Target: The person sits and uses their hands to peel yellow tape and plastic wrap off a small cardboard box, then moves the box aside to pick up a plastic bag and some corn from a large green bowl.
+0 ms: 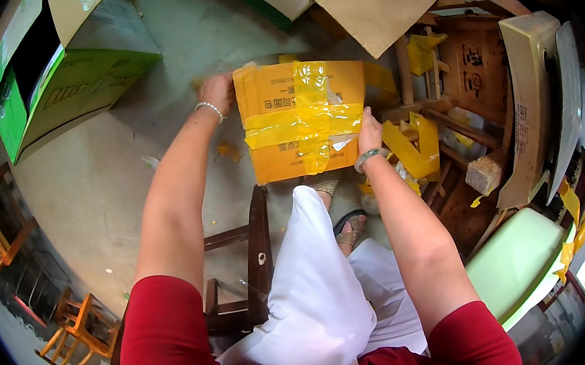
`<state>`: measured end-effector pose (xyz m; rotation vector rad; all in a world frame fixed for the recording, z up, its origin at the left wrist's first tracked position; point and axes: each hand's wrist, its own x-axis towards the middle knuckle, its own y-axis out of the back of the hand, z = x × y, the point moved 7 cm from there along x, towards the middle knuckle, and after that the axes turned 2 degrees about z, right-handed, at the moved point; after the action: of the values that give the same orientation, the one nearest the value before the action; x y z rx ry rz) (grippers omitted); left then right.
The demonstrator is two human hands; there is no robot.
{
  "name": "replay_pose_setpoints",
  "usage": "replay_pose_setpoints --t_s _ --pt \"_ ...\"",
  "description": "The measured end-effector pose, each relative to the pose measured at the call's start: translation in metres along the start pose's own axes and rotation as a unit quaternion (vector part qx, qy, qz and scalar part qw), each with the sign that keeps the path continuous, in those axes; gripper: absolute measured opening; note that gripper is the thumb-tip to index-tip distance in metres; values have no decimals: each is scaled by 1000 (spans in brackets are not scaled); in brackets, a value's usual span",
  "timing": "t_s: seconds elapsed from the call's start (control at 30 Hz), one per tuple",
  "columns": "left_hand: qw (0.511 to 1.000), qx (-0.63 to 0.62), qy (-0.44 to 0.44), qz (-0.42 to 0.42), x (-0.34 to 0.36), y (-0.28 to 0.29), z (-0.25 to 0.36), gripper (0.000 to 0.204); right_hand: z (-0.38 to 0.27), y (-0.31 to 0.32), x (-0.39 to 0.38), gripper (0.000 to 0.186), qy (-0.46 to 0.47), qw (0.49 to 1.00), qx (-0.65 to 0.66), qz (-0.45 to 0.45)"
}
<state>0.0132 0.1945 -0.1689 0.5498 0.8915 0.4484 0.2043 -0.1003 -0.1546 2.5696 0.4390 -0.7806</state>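
Note:
A taped orange cardboard box point(274, 98) is in front of me, above my knees and the floor. Wide yellow packing tape point(312, 121) crosses its face in both directions. My left hand point(216, 95) is closed at the box's upper left edge; its fingers are partly hidden and blurred. On the opposite side, my right hand point(370, 133) grips the right edge near the lower half, with the fingers mostly out of sight behind the box. A loose strip of tape point(380, 79) sticks out past the upper right side.
A green carton point(86, 83) stands at far left, and another opened carton point(379, 2) lies at the top. Upturned wooden furniture point(468, 67) with crumpled yellow tape point(416, 146) fills the right, beside a pale green panel point(519, 266). Small wooden stools point(81, 322) are at lower left.

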Motion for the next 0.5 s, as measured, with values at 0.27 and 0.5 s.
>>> replay_pose_setpoints --t_s 0.27,0.5 --pt "952 -115 -139 246 -15 6 7 36 -4 2 -3 47 -11 999 -42 8" --pt "928 205 -248 191 19 21 16 40 -7 -2 -6 47 -22 999 -40 8"
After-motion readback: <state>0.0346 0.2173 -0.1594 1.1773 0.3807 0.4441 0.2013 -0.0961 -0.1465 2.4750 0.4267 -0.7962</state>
